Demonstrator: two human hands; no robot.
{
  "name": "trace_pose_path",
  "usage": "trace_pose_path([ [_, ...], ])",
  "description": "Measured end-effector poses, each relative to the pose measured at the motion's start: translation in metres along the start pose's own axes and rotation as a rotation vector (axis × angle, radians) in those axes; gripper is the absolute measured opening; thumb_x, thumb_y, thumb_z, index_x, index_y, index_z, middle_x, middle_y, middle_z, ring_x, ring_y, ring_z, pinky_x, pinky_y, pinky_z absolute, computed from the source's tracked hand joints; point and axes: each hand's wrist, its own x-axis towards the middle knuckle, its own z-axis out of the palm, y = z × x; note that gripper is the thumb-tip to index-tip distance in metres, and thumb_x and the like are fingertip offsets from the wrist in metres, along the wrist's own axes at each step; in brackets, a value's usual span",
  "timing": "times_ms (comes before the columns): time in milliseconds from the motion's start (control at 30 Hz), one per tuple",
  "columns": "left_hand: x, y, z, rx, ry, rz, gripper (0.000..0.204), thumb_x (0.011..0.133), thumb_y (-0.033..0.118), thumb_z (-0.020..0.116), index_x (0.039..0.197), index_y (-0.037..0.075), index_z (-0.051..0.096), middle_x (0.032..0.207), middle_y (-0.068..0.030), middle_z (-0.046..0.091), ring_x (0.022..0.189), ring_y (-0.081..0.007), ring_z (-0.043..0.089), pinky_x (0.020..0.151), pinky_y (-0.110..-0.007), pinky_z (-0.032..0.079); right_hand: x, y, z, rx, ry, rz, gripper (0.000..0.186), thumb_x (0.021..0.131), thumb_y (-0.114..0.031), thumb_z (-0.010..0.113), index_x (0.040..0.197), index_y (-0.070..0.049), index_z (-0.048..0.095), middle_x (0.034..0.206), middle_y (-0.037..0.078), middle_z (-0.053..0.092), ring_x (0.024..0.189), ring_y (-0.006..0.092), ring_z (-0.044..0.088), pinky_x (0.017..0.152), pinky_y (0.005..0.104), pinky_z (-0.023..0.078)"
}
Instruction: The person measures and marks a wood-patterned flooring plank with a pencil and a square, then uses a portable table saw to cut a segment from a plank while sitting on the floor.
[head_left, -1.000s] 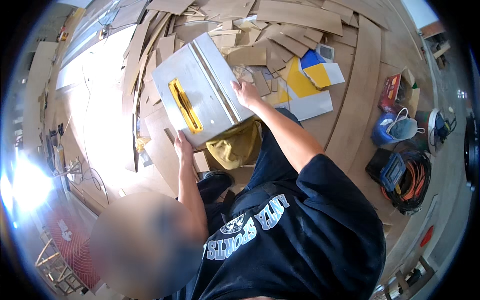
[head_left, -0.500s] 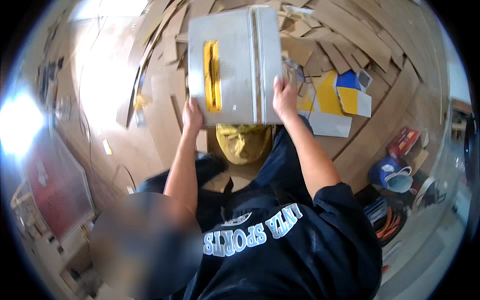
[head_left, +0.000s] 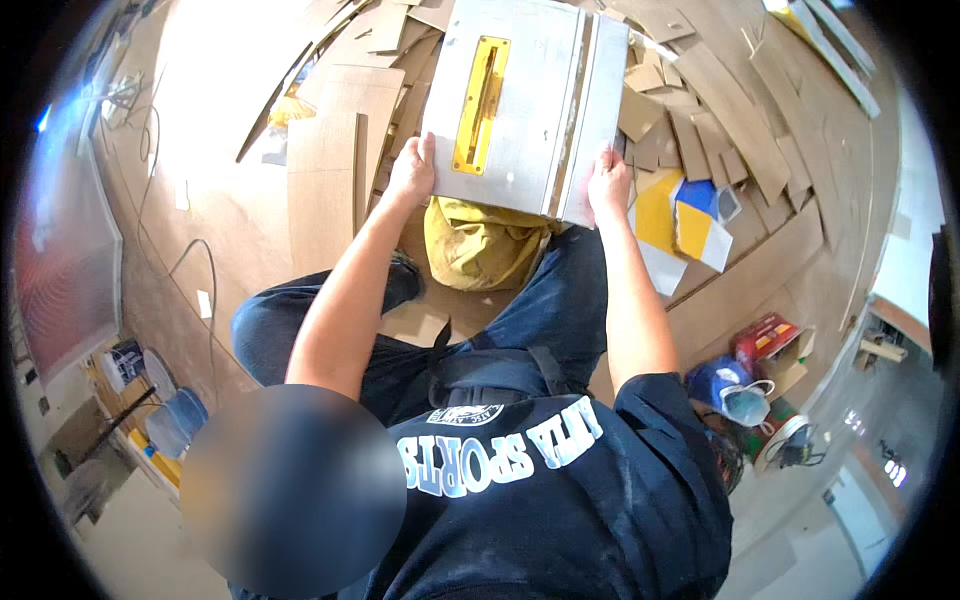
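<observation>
A grey metal table-saw top [head_left: 535,105] with a groove and a yellow slotted insert [head_left: 479,105] is between both hands above my legs. My left hand [head_left: 410,170] grips its left edge near the lower corner. My right hand [head_left: 608,185] is closed on its right edge, also near the lower end. Right below it, between my bent legs, a crumpled yellow cloth bag [head_left: 480,255] rests, partly hidden by the metal top.
Wooden boards and offcuts [head_left: 730,120] lie around, with yellow, blue and white cardboard [head_left: 655,220] at my right. Farther right are a blue bucket [head_left: 715,380] and a red box [head_left: 760,340]. A cable [head_left: 205,260] runs along the floor at left.
The metal top has swung from a tilted position to nearly square in front of me, then moved upward and right in the view. Both hands have moved with it.
</observation>
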Motion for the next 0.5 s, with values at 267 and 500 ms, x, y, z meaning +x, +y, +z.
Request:
trace_pose_path([
  [267,0.06,0.039,-0.19,0.553,-0.143,0.03,0.044,0.104,0.038,0.048,0.131,0.006,0.06,0.126,-0.0136,0.066,0.116,-0.0236,0.061,0.101,-0.042,0.046,0.128,-0.039,-0.035,-0.389,0.128,-0.433,0.049,0.102,-0.037,0.049,0.132,0.001,0.055,0.129,0.027,0.059,0.123,0.0426,0.053,0.101,0.0502,0.044],
  [500,-0.028,-0.096,-0.298,-0.21,0.177,-0.154,0.036,0.104,0.035,0.052,0.124,0.006,0.063,0.098,-0.0023,0.066,0.089,-0.0107,0.061,0.081,-0.029,0.05,0.34,-0.088,0.036,-0.445,-0.44,-0.356,0.063,0.1,-0.057,0.045,0.13,-0.003,0.059,0.132,0.018,0.062,0.125,0.037,0.055,0.104,0.0432,0.044],
])
